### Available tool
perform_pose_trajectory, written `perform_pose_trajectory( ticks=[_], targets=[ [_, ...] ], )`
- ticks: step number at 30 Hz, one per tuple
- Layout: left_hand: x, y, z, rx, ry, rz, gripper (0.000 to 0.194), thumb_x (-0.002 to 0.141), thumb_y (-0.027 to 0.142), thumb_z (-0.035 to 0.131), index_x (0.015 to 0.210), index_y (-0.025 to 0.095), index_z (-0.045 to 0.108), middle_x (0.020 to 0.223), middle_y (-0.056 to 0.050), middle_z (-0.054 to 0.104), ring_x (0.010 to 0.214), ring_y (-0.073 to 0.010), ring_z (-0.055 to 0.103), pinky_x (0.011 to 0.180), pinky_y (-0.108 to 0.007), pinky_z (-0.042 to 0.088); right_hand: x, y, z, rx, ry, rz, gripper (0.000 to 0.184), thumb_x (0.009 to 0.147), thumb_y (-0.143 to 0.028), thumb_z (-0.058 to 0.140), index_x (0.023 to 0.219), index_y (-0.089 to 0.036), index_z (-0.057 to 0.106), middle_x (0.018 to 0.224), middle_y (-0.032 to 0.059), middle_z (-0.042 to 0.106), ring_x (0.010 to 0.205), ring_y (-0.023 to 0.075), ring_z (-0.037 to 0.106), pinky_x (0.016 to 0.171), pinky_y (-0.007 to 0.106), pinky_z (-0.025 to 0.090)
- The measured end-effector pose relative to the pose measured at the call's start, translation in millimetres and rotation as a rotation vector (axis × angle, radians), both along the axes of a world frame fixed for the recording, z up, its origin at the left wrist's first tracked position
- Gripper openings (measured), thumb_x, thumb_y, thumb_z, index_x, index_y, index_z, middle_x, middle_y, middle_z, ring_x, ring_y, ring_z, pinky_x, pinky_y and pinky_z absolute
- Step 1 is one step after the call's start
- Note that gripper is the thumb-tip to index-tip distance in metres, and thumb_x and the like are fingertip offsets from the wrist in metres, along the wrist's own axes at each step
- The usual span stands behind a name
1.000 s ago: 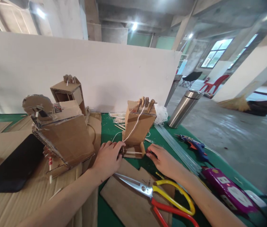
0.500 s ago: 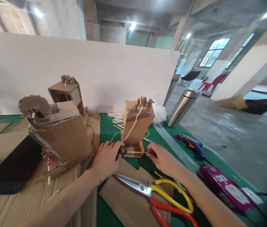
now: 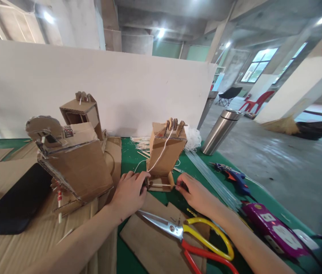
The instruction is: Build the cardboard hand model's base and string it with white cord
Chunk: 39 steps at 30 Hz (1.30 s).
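Observation:
A small cardboard tower [image 3: 165, 154] with several cardboard discs [image 3: 172, 124] on top stands on the green table. A white string [image 3: 162, 154] runs from the discs down towards my left hand [image 3: 130, 189]. Across the open cardboard base [image 3: 161, 177] lies a thin wooden stick [image 3: 162, 185]. My left hand is closed at the left end of this base, its fingers hiding what they grip. At the right side, the fingertips of my right hand [image 3: 192, 190] pinch the stick's protruding end. Large scissors [image 3: 175, 229] with yellow and red handles lie between my forearms on a cardboard sheet [image 3: 140, 243].
Left are a bigger cardboard model [image 3: 76, 167], another cardboard tower [image 3: 83, 112] and a black flat panel [image 3: 15, 203]. Right are clear glue sticks [image 3: 212, 179], a blue glue gun [image 3: 235, 177], a purple power strip [image 3: 275, 228] and a steel flask [image 3: 222, 131]. A white board [image 3: 92, 83] stands behind.
Both hands stay at the base of the small tower, with only slight finger movement on the right. The whole view shifts a little; objects on the table keep their places.

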State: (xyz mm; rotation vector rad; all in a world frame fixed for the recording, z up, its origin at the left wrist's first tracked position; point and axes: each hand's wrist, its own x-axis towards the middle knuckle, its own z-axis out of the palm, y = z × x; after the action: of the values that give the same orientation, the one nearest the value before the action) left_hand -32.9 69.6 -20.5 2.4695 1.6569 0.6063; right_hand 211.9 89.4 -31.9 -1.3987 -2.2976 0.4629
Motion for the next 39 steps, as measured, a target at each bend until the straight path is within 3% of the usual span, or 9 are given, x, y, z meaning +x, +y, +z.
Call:
perform_pose_trajectory(
  ticks=[11, 17, 23, 27, 29, 31, 39],
  targets=[
    [0.0, 0.3, -0.3, 0.007, 0.000, -0.008, 0.035, 0.079, 0.014, 0.053, 0.112, 0.025, 0.055, 0.096, -0.005, 0.065, 0.096, -0.0256, 0.053, 0.087, -0.042, 0.041, -1.2, 1.3, -1.5, 0.034, 0.008, -0.032, 0.008, 0.086, -0.020, 0.049, 0.078, -0.021, 0.047, 0.082, 0.0036, 0.058, 0.074, 0.0183, 0.054, 0.065, 0.030, 0.041],
    [0.3, -0.7, 0.9, -0.003, 0.006, -0.003, 0.034, 0.080, 0.014, 0.052, 0.112, 0.025, 0.054, 0.096, -0.004, 0.065, 0.097, -0.0253, 0.053, 0.087, -0.041, 0.041, -3.9, -1.3, 4.6, 0.053, -0.075, 0.036, 0.022, 0.092, -0.019, 0.039, 0.073, -0.021, 0.051, 0.075, 0.0040, 0.057, 0.077, 0.0203, 0.054, 0.073, 0.034, 0.042],
    [0.2, -0.7, 0.8, 0.000, -0.001, -0.001, 0.035, 0.079, 0.014, 0.052, 0.112, 0.025, 0.054, 0.094, -0.004, 0.065, 0.097, -0.0252, 0.053, 0.087, -0.041, 0.040, -2.9, -0.9, 0.2, 0.066, -0.074, 0.044, 0.024, 0.091, -0.017, 0.035, 0.071, -0.021, 0.047, 0.073, 0.0039, 0.055, 0.074, 0.0194, 0.053, 0.071, 0.034, 0.042],
    [-0.1, -0.4, 0.5, 0.001, 0.003, -0.006, 0.035, 0.079, 0.014, 0.052, 0.112, 0.025, 0.054, 0.094, -0.004, 0.065, 0.096, -0.0254, 0.053, 0.086, -0.041, 0.040, -3.5, -4.2, 1.9, 0.020, -0.033, -0.016, 0.003, 0.088, -0.023, 0.047, 0.088, -0.021, 0.048, 0.087, 0.0053, 0.058, 0.081, 0.0202, 0.055, 0.072, 0.033, 0.043],
    [-0.1, -0.4, 0.5, 0.000, 0.002, -0.005, 0.035, 0.079, 0.014, 0.052, 0.112, 0.025, 0.054, 0.093, -0.004, 0.065, 0.096, -0.0252, 0.053, 0.086, -0.040, 0.041, -3.9, -5.1, 3.3, -0.001, -0.025, -0.033, 0.007, 0.086, -0.022, 0.051, 0.091, -0.021, 0.046, 0.091, 0.0051, 0.057, 0.079, 0.0194, 0.056, 0.070, 0.033, 0.043],
    [-0.1, -0.4, 0.6, -0.002, 0.006, -0.003, 0.034, 0.080, 0.014, 0.052, 0.112, 0.024, 0.054, 0.092, -0.004, 0.065, 0.096, -0.0251, 0.053, 0.086, -0.041, 0.041, -3.9, -4.8, 4.4, 0.004, -0.028, -0.014, 0.004, 0.087, -0.019, 0.048, 0.085, -0.021, 0.045, 0.087, 0.0041, 0.056, 0.076, 0.0184, 0.055, 0.068, 0.031, 0.043],
    [0.4, -0.2, 1.1, -0.006, 0.011, -0.001, 0.035, 0.079, 0.014, 0.052, 0.112, 0.025, 0.054, 0.097, -0.005, 0.065, 0.097, -0.0254, 0.053, 0.088, -0.042, 0.040, -3.1, -1.9, 3.9, 0.028, -0.047, 0.048, 0.020, 0.091, -0.017, 0.038, 0.074, -0.020, 0.049, 0.080, 0.0044, 0.053, 0.077, 0.0185, 0.052, 0.072, 0.033, 0.043]
  ],
)
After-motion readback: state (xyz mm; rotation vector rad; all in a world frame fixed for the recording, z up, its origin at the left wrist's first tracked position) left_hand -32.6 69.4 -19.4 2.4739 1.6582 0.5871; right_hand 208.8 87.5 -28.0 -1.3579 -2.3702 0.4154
